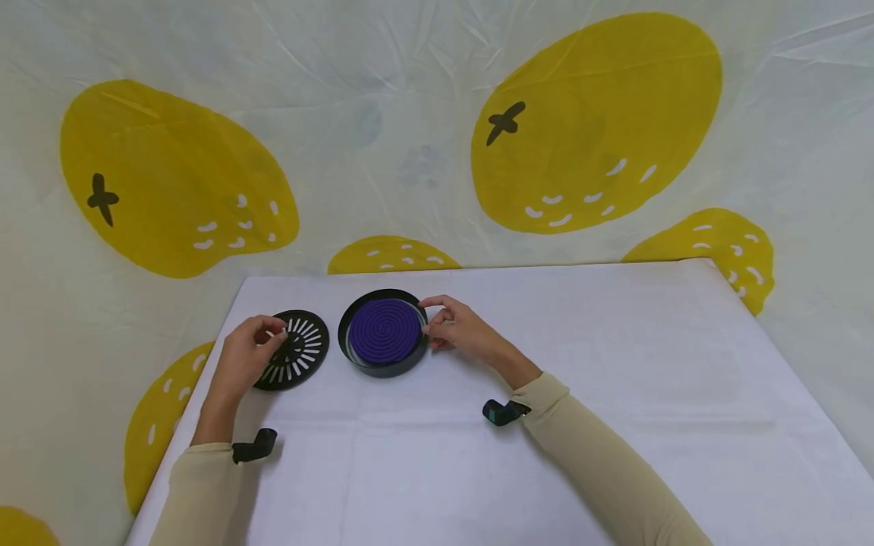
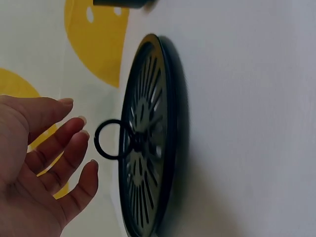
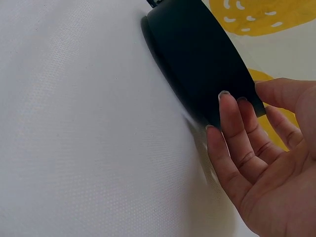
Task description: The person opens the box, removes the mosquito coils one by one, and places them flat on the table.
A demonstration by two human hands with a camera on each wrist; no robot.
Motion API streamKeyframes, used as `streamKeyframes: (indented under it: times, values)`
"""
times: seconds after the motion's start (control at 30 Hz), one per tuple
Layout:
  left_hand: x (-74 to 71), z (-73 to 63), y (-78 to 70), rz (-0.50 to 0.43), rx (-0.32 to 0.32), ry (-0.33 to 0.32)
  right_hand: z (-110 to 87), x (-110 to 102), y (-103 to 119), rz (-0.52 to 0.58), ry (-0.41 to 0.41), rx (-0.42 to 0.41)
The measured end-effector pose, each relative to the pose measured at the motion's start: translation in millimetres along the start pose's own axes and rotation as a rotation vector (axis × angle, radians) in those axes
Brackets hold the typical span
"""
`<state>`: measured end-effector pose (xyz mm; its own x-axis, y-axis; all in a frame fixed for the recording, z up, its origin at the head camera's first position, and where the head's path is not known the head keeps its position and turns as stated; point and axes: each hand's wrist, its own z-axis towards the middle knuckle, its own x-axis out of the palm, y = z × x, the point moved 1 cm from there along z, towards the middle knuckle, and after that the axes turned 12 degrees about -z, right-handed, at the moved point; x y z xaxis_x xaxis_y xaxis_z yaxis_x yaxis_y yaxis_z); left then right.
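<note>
A black slotted round lid (image 1: 315,363) with a ring handle (image 2: 97,139) lies on the left of the table. My left hand (image 1: 240,356) is over it with bent, spread fingers; in the left wrist view the fingertips are just apart from the ring, holding nothing. Right of the lid sits a round black tin (image 1: 385,371), uncovered, with a purple mosquito coil (image 1: 385,331) inside. My right hand (image 1: 464,330) grips the tin's right side. In the right wrist view its thumb is at the rim and its fingertips touch the outer wall.
The table has a white cloth (image 1: 614,394), and both items lie near its far left part. Behind and to the left hangs a pale sheet (image 1: 382,152) printed with yellow fruit. Small black wrist cameras (image 1: 504,412) stick out from both sleeves.
</note>
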<state>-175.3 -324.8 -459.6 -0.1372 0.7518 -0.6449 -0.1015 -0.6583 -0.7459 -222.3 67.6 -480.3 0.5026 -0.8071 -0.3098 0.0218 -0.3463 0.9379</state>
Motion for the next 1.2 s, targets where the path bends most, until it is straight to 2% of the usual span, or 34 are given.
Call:
streamKeyframes:
  times: [0.37, 0.53, 0.63, 0.73, 0.9, 1.2]
  values:
    - [19.0, 1.7, -26.9, -0.050, -0.014, 0.060, 1.2, -1, -1, -0.001, 0.008, 0.003]
    - [27.8, 3.8, -33.7, -0.080, -0.019, 0.140, 1.8, -2, -1, -0.006, 0.012, 0.003]
    - [33.3, 3.7, -38.0, -0.140, -0.043, 0.193, 1.9, -1, -1, -0.018, 0.003, -0.003]
    - [39.6, 3.8, -40.5, -0.217, -0.086, 0.219, 1.5, -1, -1, -0.014, 0.007, -0.004]
    - [49.9, 3.7, -42.5, -0.320, -0.145, 0.227, 0.6, -2, 0, -0.019, 0.010, 0.002]
    - [65.9, 3.1, -44.1, -0.534, -0.215, 0.230, 0.8, -3, 0, -0.018, 0.024, -0.005]
